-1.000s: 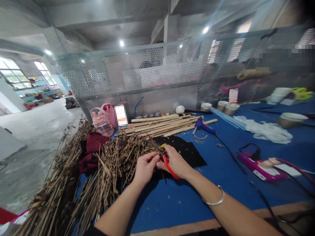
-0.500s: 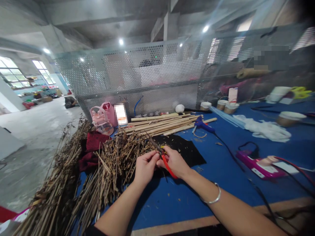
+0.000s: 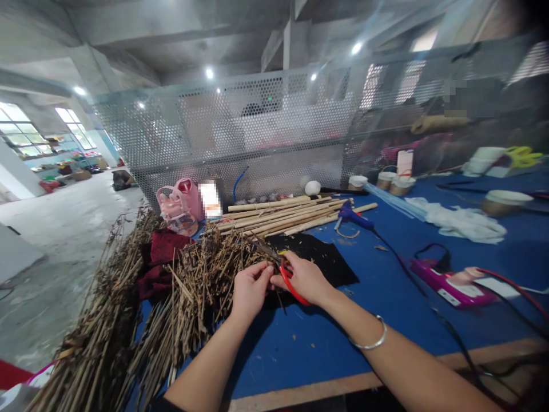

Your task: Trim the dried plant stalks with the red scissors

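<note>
My right hand (image 3: 306, 279) is wrapped round a pair of red-handled scissors (image 3: 295, 289), their dark blades pointing up and left over a heap of dry twigs (image 3: 210, 269). Close beside it, my left hand (image 3: 251, 289) is closed in a pinch, thumb against fingers. What those fingertips hold is too small and hidden to make out. A thin dark stem hangs just below the two hands. Under and behind the right hand lies a black cloth (image 3: 330, 260) strewn with small bits.
Pale wooden sticks (image 3: 295, 214) lie behind, beside a blue glue gun (image 3: 354, 216). A purple power strip (image 3: 454, 286) with cables sits right. Long dry stalks (image 3: 94, 320) and dark red cloth (image 3: 167, 252) are left; a pink bag (image 3: 189, 197) stands before the perforated screen (image 3: 240, 126).
Both hands have shifted only slightly, with the fingertips still close together. The scissors have turned a little in my right hand, and a thin stem now shows below the hands.
</note>
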A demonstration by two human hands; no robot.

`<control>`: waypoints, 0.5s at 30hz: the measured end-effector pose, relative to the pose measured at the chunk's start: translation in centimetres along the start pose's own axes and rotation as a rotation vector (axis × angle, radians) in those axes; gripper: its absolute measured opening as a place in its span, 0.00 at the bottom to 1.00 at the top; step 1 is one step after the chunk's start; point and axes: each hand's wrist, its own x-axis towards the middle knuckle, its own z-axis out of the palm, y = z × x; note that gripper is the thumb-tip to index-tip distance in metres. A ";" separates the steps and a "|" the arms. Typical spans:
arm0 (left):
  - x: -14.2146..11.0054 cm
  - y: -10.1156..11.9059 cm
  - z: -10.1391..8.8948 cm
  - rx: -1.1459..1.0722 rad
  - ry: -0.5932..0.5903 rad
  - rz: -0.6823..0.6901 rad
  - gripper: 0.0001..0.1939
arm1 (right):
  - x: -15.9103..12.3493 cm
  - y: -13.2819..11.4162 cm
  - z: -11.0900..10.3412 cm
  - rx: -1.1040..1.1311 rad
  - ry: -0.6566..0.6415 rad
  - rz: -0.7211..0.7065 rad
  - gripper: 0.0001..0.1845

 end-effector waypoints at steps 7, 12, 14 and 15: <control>-0.2 -0.1 -0.1 0.062 -0.029 0.070 0.16 | -0.1 -0.1 0.0 0.011 0.006 -0.118 0.20; -0.2 -0.1 0.0 0.060 -0.015 0.050 0.16 | -0.2 -0.1 0.0 0.002 -0.023 -0.077 0.21; -0.2 -0.1 0.0 0.067 -0.003 0.047 0.16 | -0.3 -0.1 0.0 -0.002 -0.050 -0.030 0.21; -0.1 -0.2 0.0 0.070 0.001 0.048 0.16 | -0.3 -0.1 0.0 -0.008 -0.057 -0.012 0.21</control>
